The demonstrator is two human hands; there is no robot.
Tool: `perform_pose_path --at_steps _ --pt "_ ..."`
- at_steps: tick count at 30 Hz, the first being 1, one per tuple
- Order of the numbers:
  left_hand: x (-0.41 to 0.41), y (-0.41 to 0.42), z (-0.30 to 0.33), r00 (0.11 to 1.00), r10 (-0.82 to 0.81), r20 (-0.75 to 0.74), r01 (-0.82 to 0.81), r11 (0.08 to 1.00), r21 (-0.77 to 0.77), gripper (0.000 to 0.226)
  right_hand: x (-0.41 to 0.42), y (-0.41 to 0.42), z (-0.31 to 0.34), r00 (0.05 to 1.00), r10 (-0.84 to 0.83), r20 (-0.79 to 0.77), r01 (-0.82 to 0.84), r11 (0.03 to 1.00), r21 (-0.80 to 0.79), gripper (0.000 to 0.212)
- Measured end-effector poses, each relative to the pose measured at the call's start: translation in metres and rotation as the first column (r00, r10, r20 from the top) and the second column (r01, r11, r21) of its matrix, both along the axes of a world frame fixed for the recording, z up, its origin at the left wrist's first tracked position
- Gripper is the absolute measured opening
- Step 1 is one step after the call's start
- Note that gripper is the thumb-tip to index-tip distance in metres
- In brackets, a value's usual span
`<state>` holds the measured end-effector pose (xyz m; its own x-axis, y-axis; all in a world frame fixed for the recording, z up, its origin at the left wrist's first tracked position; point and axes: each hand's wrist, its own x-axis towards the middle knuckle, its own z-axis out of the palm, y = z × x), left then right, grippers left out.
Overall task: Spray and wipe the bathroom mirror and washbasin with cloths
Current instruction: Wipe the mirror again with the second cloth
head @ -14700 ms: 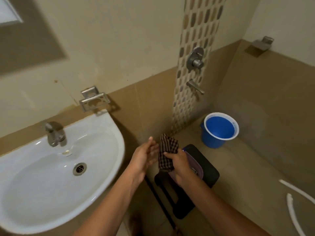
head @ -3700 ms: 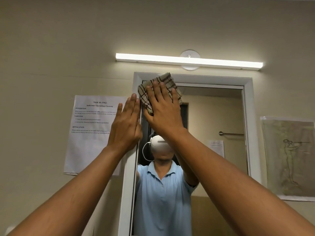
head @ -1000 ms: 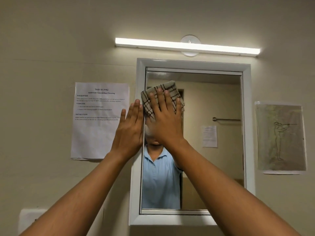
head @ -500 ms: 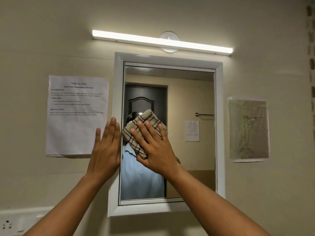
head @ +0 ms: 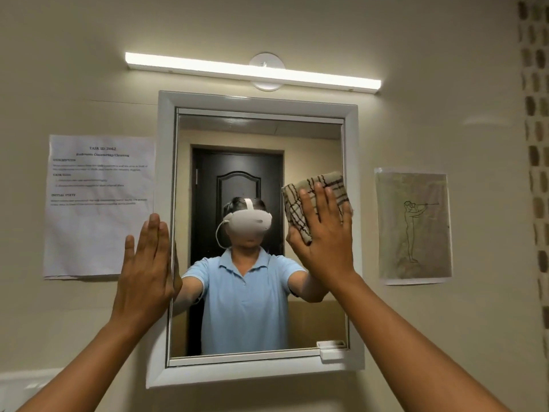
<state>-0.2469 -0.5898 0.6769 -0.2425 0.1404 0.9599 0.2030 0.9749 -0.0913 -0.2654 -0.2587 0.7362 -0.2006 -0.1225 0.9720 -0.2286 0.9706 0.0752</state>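
A white-framed mirror (head: 258, 162) hangs on the beige wall in front of me. My right hand (head: 325, 236) lies flat on a folded beige checked cloth (head: 312, 193) and presses it against the glass at the mirror's right edge, about mid height. My left hand (head: 147, 272) rests flat, fingers together and holding nothing, on the mirror's left frame. The glass reflects a person in a light blue shirt and a dark door. The washbasin is out of view.
A lit tube light (head: 252, 71) runs above the mirror. A printed task sheet (head: 99, 203) is taped to the wall at left, a drawing sheet (head: 413, 226) at right. A mosaic tile strip (head: 536, 144) runs down the far right edge.
My right hand has slid the cloth across the glass from the left-centre to the right edge. The left hand stays on the left frame.
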Motion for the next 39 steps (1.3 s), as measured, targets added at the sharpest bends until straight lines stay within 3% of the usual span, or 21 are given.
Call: perform_pose_path --at_steps 6,11,17,21,25,32,39 --pt "0.002 -0.002 0.000 1.000 0.026 0.016 -0.026 1.000 0.000 0.066 0.005 -0.015 -0.069 0.997 -0.004 0.079 0.018 0.984 -0.178 0.075" --pt "0.002 -0.004 -0.002 0.998 0.038 0.047 -0.038 0.999 -0.001 0.070 0.007 -0.036 -0.127 0.989 -0.020 0.144 0.037 0.993 -0.116 0.074" --pt "0.002 -0.008 -0.004 0.999 0.020 0.045 -0.019 1.000 -0.017 0.066 0.010 -0.060 -0.078 0.992 0.012 0.125 -0.002 0.997 -0.078 0.074" --pt "0.004 -0.010 -0.005 0.999 -0.005 0.042 0.006 0.999 -0.036 0.072 0.010 -0.107 -0.018 0.994 0.070 0.081 -0.063 0.994 -0.085 0.071" --pt "0.004 -0.011 -0.007 0.999 -0.029 0.042 0.030 0.999 -0.040 0.071 0.007 -0.155 0.002 0.996 0.074 0.051 -0.073 0.997 -0.024 0.074" --pt "0.002 -0.012 -0.013 0.994 -0.094 0.051 0.095 0.995 -0.031 0.067 0.012 -0.201 -0.036 0.987 0.129 0.092 -0.138 0.986 0.094 0.074" --pt "0.005 -0.019 -0.035 0.993 -0.095 0.068 0.099 0.994 -0.051 0.067 0.019 -0.207 -0.101 0.975 0.166 0.147 -0.181 0.979 0.098 0.074"
